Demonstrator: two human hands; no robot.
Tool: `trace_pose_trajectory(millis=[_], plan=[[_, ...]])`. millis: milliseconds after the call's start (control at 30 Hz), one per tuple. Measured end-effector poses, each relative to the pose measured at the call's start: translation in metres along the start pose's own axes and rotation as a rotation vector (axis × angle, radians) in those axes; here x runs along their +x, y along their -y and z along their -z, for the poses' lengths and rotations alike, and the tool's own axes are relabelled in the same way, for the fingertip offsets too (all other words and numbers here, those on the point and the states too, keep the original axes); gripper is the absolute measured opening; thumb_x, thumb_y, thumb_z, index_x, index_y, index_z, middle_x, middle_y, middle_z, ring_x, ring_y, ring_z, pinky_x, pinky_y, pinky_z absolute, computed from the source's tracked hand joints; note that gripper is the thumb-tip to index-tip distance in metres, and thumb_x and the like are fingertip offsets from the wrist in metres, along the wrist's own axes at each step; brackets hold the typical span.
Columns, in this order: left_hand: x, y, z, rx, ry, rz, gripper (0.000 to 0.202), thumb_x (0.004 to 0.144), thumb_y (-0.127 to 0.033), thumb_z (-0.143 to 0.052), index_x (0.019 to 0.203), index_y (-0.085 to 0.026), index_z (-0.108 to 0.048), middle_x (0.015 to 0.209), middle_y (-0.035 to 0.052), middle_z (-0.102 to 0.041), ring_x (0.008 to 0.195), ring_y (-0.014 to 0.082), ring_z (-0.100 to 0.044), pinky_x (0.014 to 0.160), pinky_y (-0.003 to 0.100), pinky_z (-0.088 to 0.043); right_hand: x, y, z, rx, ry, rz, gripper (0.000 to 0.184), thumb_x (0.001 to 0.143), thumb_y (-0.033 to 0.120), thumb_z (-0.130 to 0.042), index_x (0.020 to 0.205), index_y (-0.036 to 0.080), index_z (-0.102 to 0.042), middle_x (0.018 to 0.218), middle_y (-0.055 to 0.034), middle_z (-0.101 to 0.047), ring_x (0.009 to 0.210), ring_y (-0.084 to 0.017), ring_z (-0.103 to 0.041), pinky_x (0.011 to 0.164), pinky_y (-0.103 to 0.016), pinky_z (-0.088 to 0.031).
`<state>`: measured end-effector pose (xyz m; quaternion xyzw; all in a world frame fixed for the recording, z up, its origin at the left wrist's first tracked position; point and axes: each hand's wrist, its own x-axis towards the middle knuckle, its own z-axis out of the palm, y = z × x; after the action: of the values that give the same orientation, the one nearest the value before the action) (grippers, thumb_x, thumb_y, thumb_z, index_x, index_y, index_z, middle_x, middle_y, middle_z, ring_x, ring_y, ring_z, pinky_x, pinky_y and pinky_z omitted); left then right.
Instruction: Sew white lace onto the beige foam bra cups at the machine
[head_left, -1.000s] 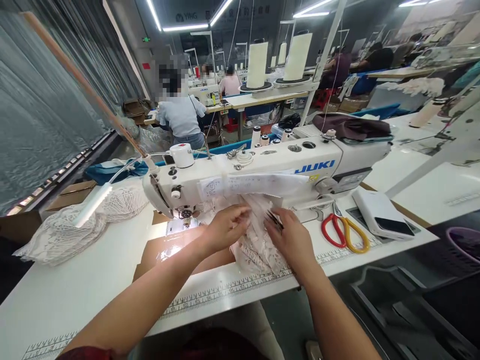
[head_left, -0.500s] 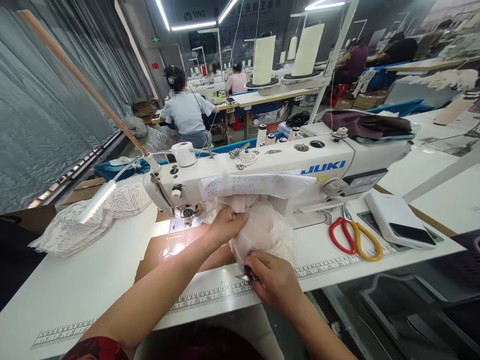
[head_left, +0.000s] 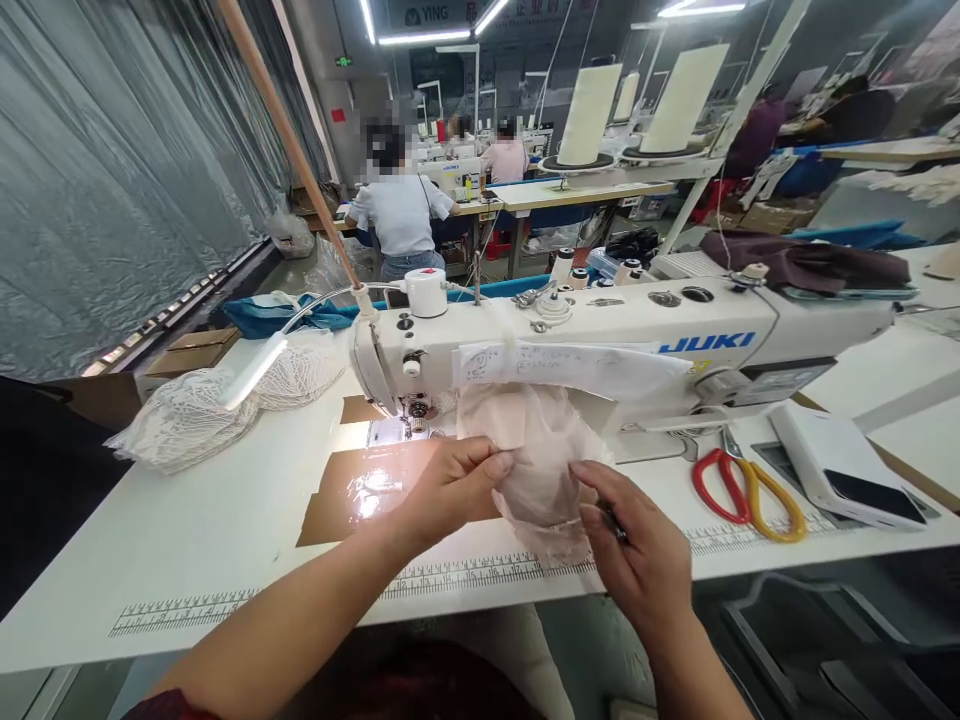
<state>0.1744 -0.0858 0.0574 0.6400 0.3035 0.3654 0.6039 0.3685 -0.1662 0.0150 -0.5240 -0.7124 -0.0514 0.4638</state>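
Observation:
A piece of sheer, pale pink fabric with a ruffled lower edge is spread between my hands, in front of the sewing machine. My left hand pinches its left side between thumb and fingers. At the right edge of the fabric, my right hand is closed, its index fingertip touching the cloth. Small dark thread snips are tucked in that right palm, mostly hidden by the fingers. The needle area is to the left of the fabric and lit.
Scissors with red and yellow handles lie right of my hands, beside a white box-like device. White lace pieces rest on the left. A printed ruler runs along the front table edge. A co-worker sits ahead.
My right hand has risen from the fabric's lower edge to its right side, and the snips' blade no longer sticks out. The fabric is opened wider. The camera view has shifted left.

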Motion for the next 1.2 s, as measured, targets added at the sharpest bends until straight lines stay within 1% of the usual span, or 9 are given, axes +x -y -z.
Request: trace_pose_trajectory(millis=[167,333,533,667,767,867,967,1133,1200], plan=[[-0.026,0.0,0.012,-0.053,-0.091,0.005,0.036,0.086,-0.04,-0.059,0.064,-0.012,-0.059,0.063,-0.0003,-0.052,0.064,0.0102,-0.048,0.063,0.023,-0.041,0.006,-0.01,-0.013,-0.053,0.257,-0.09,0.032,0.093,0.032,-0.045,0.116,0.016,-0.061,0.123,-0.0122,-0.065,0.115,-0.023,-0.06,0.096,-0.037,-0.051],[-0.061,0.011,0.028,-0.345,-0.082,0.114,0.027,0.084,-0.039,-0.063,0.076,-0.013,-0.064,0.101,0.0094,-0.066,0.091,0.0196,-0.061,0.085,0.034,-0.048,0.007,-0.013,-0.018,-0.152,0.392,-0.198,0.041,0.094,0.041,-0.041,0.114,0.013,-0.064,0.123,-0.0129,-0.065,0.116,-0.025,-0.06,0.095,-0.04,-0.051],[-0.078,0.027,0.035,-0.248,0.003,0.433,0.042,0.074,-0.05,-0.071,0.09,-0.013,-0.064,0.095,0.0088,-0.064,0.084,0.0159,-0.06,0.074,0.03,-0.048,0.011,-0.005,-0.015,-0.233,0.432,-0.177,0.039,0.093,0.044,-0.043,0.111,0.016,-0.063,0.111,-0.0106,-0.068,0.102,-0.024,-0.065,0.082,-0.035,-0.053],[-0.087,0.029,0.029,-0.401,0.059,0.641,0.053,0.063,-0.048,-0.081,0.098,-0.012,-0.064,0.097,0.0093,-0.064,0.084,0.0162,-0.061,0.075,0.03,-0.048,0.011,-0.003,-0.014,-0.311,0.528,-0.185,0.031,0.09,0.043,-0.046,0.091,0.019,-0.066,0.086,-0.0065,-0.071,0.079,-0.023,-0.068,0.065,-0.032,-0.05],[-0.093,0.029,0.022,-0.532,0.066,0.753,0.064,0.06,-0.041,-0.084,0.112,-0.011,-0.061,0.103,0.0117,-0.063,0.085,0.0179,-0.063,0.078,0.033,-0.049,0.012,0.004,-0.004,-0.234,0.545,-0.231,0.028,0.09,0.042,-0.047,0.079,0.021,-0.063,0.072,-0.0027,-0.067,0.067,-0.02,-0.064,0.059,-0.028,-0.045],[-0.094,0.032,0.013,-0.646,0.06,0.765,0.071,0.063,-0.038,-0.083,0.124,-0.014,-0.055,0.112,0.0131,-0.062,0.089,0.0182,-0.064,0.081,0.034,-0.049,0.014,0.021,0.013,-0.039,0.451,-0.334,0.025,0.089,0.041,-0.05,0.08,0.021,-0.061,0.067,0.0004,-0.063,0.061,-0.015,-0.058,0.057,-0.024,-0.043],[-0.087,0.035,0.004,-0.739,0.048,0.681,0.063,0.067,-0.04,-0.081,0.121,-0.017,-0.059,0.113,0.0106,-0.062,0.091,0.0154,-0.063,0.082,0.029,-0.048,0.016,0.04,0.028,0.147,0.432,-0.426,0.025,0.09,0.039,-0.052,0.072,0.021,-0.057,0.063,0.0019,-0.056,0.057,-0.013,-0.05,0.053,-0.022,-0.04],[-0.08,0.037,-0.006,-0.728,-0.058,0.553,0.045,0.062,-0.045,-0.082,0.088,-0.011,-0.068,0.08,0.0035,-0.064,0.067,0.0094,-0.056,0.068,0.024,-0.045,0.015,0.048,0.036,0.305,0.68,-0.411,0.026,0.09,0.037,-0.051,0.072,0.02,-0.059,0.063,0.0011,-0.058,0.059,-0.013,-0.053,0.055,-0.022,-0.044],[-0.082,0.037,-0.006,-0.68,-0.062,0.531,0.043,0.063,-0.049,-0.081,0.079,-0.01,-0.069,0.07,0.0017,-0.062,0.062,0.0081,-0.052,0.065,0.022,-0.042,0.015,0.044,0.032,0.281,0.681,-0.381,0.021,0.09,0.036,-0.052,0.081,0.021,-0.064,0.073,-0.0008,-0.065,0.068,-0.015,-0.061,0.064,-0.023,-0.049]])
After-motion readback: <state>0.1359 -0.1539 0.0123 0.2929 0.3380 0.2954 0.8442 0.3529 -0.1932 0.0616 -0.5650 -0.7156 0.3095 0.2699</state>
